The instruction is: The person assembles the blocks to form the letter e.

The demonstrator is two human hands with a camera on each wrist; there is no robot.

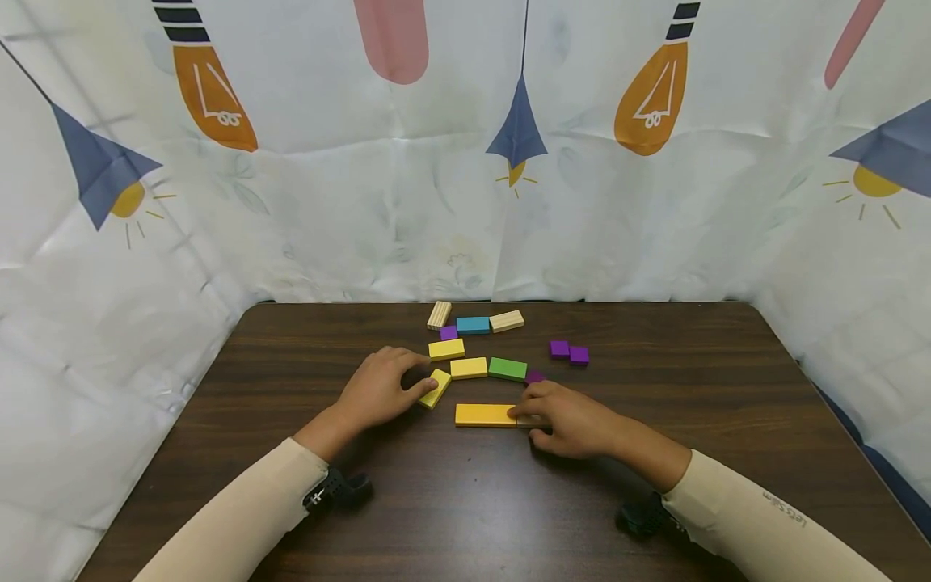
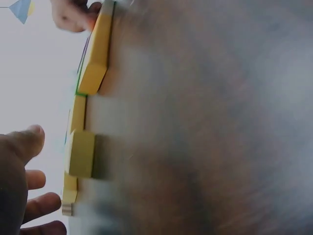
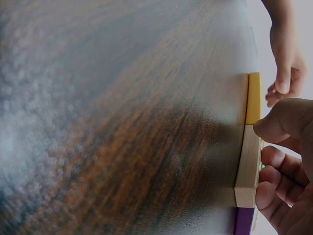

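My right hand [image 1: 575, 419] holds a plain wooden block [image 3: 248, 166], its curled fingers along the block and a fingertip at the joint with a long orange-yellow strip [image 1: 483, 415]. The wooden block lies flat in line with the strip's right end, mostly hidden under the hand in the head view. My left hand [image 1: 381, 388] hovers with relaxed fingers beside a tilted yellow block [image 1: 436, 390]. In the left wrist view its thumb and fingers stand apart from the blocks. Two more yellow blocks, one of them nearer the middle [image 1: 469, 369], and a green block [image 1: 507, 369] lie behind.
At the back lie a blue block [image 1: 473, 326] and two plain wooden blocks, one on the left [image 1: 440, 315], one on the right [image 1: 507, 322]. Small purple blocks [image 1: 559, 350] lie to the right, and another [image 1: 448, 332] near the blue one. A printed curtain [image 1: 451, 202] hangs behind the table.
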